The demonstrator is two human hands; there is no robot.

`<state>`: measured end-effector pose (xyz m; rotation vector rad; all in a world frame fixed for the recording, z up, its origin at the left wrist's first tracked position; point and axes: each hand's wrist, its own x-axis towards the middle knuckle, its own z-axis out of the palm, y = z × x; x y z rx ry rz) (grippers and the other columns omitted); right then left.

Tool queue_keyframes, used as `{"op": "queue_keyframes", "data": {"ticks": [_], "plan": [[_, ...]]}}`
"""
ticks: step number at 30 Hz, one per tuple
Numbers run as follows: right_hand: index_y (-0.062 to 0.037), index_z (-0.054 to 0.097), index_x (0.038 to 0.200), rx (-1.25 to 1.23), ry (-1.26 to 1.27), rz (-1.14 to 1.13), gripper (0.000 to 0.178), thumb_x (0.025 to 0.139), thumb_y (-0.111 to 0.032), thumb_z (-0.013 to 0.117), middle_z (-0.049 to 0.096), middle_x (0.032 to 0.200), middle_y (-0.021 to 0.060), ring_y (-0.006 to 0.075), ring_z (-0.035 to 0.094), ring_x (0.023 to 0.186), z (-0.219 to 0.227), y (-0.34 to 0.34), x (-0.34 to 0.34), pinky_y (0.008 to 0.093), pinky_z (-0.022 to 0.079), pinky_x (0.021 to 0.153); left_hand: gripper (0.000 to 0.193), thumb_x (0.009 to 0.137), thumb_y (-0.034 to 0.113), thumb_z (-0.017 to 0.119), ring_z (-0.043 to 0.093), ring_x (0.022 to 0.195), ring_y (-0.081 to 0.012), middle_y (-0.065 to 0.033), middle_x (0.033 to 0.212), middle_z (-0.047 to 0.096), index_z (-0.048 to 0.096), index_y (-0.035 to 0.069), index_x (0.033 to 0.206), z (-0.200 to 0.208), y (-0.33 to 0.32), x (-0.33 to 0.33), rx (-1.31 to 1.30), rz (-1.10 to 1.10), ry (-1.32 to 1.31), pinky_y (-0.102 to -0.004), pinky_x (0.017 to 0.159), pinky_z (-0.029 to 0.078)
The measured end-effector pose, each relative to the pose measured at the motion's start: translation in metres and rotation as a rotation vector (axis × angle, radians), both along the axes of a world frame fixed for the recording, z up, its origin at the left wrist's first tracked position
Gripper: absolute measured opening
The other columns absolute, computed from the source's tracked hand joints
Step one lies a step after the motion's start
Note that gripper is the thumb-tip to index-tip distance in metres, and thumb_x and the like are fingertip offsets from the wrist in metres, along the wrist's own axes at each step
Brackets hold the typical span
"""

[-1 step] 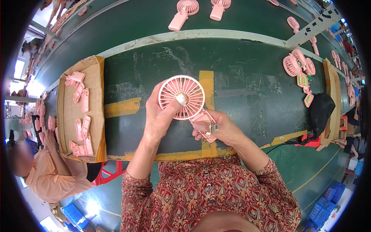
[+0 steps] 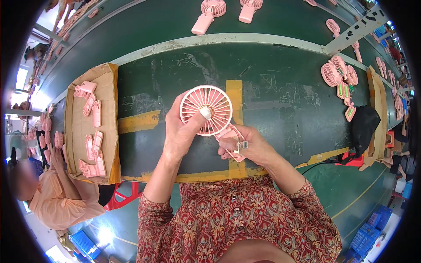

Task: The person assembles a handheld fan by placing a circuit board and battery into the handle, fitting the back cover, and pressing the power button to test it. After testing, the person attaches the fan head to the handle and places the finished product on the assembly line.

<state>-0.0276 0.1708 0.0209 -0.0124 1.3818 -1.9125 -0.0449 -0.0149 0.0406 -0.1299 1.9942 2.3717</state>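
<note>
A pink handheld fan [image 2: 220,105] is held between my two hands over the green worktable, its round grille turned upward. My left hand [image 2: 177,133] grips the grille's left side, with the thumb laid across toward the hub. My right hand [image 2: 258,147] is closed on the fan's handle at the lower right. The handle appears uncovered, with thin wires and a small circuit board [image 2: 243,144] showing beside my fingers. My right fingertips are partly hidden behind the handle.
At left, a cardboard tray [image 2: 113,131] holds several pink handle shells. More pink fans [image 2: 331,74] with green boards lie at right beside a black cloth-like bundle [image 2: 365,125]. Finished-looking fans [image 2: 202,23] rest beyond the metal rail [image 2: 184,41]. A co-worker [image 2: 66,197] sits at left.
</note>
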Motion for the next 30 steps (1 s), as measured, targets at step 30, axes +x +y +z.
{"op": "queue_keyframes", "data": {"ticks": [30], "plan": [[-0.0001,0.055,0.105,0.092,-0.084,-0.113,0.034,0.098,-0.031,0.042,0.063,0.081,0.0073,0.0132,0.063,0.062,-0.042,-0.007,-0.016,0.0235,0.053,0.052,0.011,0.089,0.007,0.060,0.054,0.067,-0.0055,-0.0030,0.074,0.061,0.057,-0.003,0.088,-0.031,0.014,0.023,0.045,-0.196,-0.228,-0.0194,0.062,0.045]]}}
